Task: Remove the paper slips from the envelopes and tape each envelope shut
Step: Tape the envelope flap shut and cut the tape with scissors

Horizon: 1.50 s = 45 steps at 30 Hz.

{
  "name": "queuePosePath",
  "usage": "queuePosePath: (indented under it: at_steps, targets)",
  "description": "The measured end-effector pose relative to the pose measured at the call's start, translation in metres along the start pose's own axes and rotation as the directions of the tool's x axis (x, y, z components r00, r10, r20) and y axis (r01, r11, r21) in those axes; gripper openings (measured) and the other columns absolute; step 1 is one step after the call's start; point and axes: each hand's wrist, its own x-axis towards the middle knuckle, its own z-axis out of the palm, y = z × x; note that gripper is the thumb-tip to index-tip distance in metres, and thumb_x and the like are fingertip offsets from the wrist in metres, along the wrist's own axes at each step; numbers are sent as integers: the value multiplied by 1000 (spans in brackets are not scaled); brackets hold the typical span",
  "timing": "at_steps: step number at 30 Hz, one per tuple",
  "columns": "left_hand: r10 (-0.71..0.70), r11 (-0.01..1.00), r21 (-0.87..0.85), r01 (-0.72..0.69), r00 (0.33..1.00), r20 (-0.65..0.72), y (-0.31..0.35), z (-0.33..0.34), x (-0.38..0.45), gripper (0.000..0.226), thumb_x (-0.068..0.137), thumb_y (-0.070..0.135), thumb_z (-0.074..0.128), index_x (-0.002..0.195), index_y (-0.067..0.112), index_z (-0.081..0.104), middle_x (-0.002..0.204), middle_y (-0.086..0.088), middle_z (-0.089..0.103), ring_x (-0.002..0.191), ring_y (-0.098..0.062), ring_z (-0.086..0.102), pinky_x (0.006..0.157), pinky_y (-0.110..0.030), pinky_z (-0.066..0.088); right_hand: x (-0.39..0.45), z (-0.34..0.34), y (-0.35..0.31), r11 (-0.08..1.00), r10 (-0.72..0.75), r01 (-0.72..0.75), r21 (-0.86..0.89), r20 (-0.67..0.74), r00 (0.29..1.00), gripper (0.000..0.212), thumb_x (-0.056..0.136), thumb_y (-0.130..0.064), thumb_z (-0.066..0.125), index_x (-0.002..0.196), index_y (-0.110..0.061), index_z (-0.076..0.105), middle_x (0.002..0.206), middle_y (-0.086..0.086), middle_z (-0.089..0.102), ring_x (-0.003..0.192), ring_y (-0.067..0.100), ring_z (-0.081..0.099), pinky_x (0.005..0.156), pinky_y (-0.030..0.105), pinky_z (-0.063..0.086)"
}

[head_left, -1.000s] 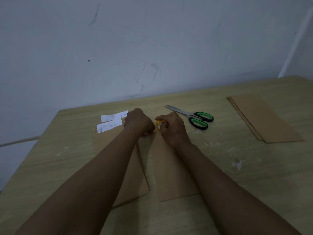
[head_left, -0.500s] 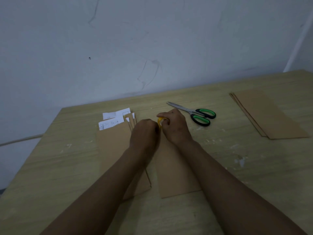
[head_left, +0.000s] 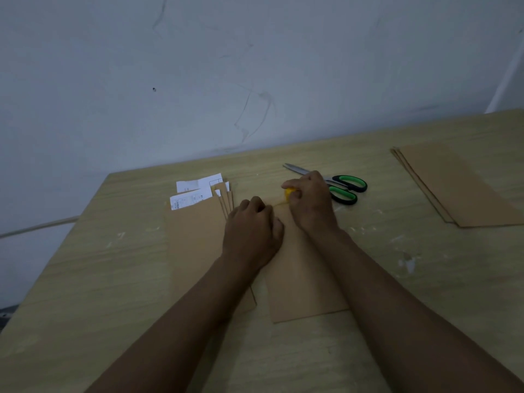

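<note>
A brown envelope [head_left: 300,285] lies lengthwise in front of me on the wooden table [head_left: 397,321]. My right hand [head_left: 310,204] is closed around a small yellow tape roll [head_left: 289,192] at the envelope's far end. A thin strip of tape [head_left: 279,204] runs from the roll to my left hand [head_left: 251,234], whose fingers pinch its end low over the envelope. To the left lies a stack of brown envelopes [head_left: 195,236], with white paper slips [head_left: 195,192] at its far end.
Scissors with green and black handles [head_left: 341,187] lie just behind my right hand. A second pile of brown envelopes [head_left: 456,185] sits at the far right. A grey wall [head_left: 255,66] rises behind the table's far edge.
My left hand has moved nearer and to the left, away from the roll, and a strip of tape now stretches between the two hands. The right hand stays on the roll.
</note>
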Motion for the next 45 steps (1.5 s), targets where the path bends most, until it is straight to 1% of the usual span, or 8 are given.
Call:
queuePosePath:
  at_steps: [8,13,19,25,29,34,41,45]
  targets:
    - [-61,992,111,56,997,40,9,-6,11,41,94,46,48,106,12,67,103,-7,63,98,-26,59,84,-39,45,-1,-5,12,999,-53,53,-2,33,998,47,86,2,50,128,-12,64,114,5,54,109,20,52,95,28,42]
    - [-116,986,120,113,993,20,18,-2,13,39,94,45,47,113,18,67,105,-6,63,100,-26,60,86,-41,44,-3,-4,16,999,-44,44,1,12,999,33,81,-1,55,110,-15,64,112,5,60,107,24,54,87,28,40]
    - [-116,986,121,116,993,-7,15,4,7,40,96,47,41,104,20,70,101,-5,56,97,-24,53,77,-37,43,-2,-1,17,1000,-17,17,4,-13,1000,32,88,-2,48,107,-18,68,108,6,65,104,23,58,85,29,43]
    - [-58,995,84,59,998,-19,12,6,10,44,93,45,39,99,15,71,108,-7,55,102,-26,50,81,-40,40,-4,-4,12,999,-29,28,-20,-49,998,35,87,4,50,110,-13,70,112,9,63,108,26,56,89,31,43]
    - [-8,999,54,4,997,71,11,5,13,57,94,47,27,110,14,70,112,-6,58,105,-25,53,88,-41,46,-5,-5,12,999,11,-15,-39,-90,996,37,85,5,50,112,-11,69,112,12,60,106,29,56,86,35,46]
    - [-50,995,88,46,998,43,6,4,12,44,97,46,41,115,17,69,116,-5,61,107,-24,57,91,-40,43,-7,-7,12,1000,-14,13,-20,-61,998,41,83,3,52,117,-13,67,117,8,62,110,26,56,90,32,43]
    - [-99,995,-6,99,994,-48,4,7,11,51,87,45,51,123,9,61,116,-12,60,107,-33,58,87,-43,47,-7,-5,13,998,-66,67,14,-52,996,33,85,-2,55,111,-13,70,112,5,66,106,22,59,90,30,45]
    - [-139,990,-8,140,990,20,5,6,11,52,89,47,49,121,9,64,117,-12,63,109,-32,58,90,-43,45,-6,-4,13,998,-68,68,8,-39,997,32,87,-4,54,113,-14,70,114,4,66,106,21,60,88,27,42]
